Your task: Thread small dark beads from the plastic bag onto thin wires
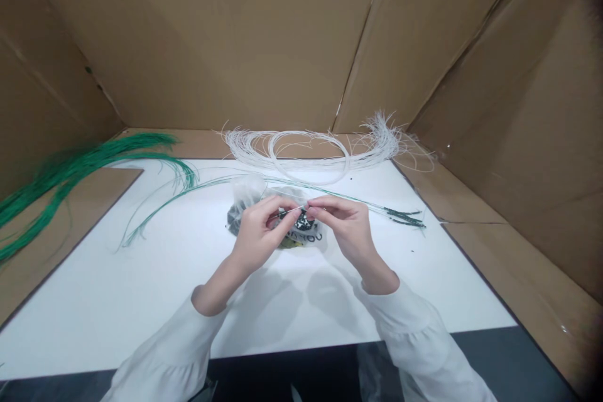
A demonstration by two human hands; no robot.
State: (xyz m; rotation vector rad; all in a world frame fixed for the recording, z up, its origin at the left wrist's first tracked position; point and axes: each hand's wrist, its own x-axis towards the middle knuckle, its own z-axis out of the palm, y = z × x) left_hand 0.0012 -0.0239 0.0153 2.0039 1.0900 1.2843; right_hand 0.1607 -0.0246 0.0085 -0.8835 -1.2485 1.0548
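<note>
My left hand (261, 226) and my right hand (342, 221) meet above a clear plastic bag (249, 191) of small dark beads on the white board (141, 276). Both hands are closed in a pinch on a thin white wire (294, 210) that runs between the fingertips. Small dark beads (301, 221) show just below the fingertips; whether any sit on the wire I cannot tell. The bag is partly hidden behind my hands.
A coil of white wires (311, 147) lies at the board's far edge. Green wires (70, 169) fan out at the left, and a few green strands with dark beaded ends (405, 217) reach right. Cardboard walls (282, 44) enclose the board on three sides.
</note>
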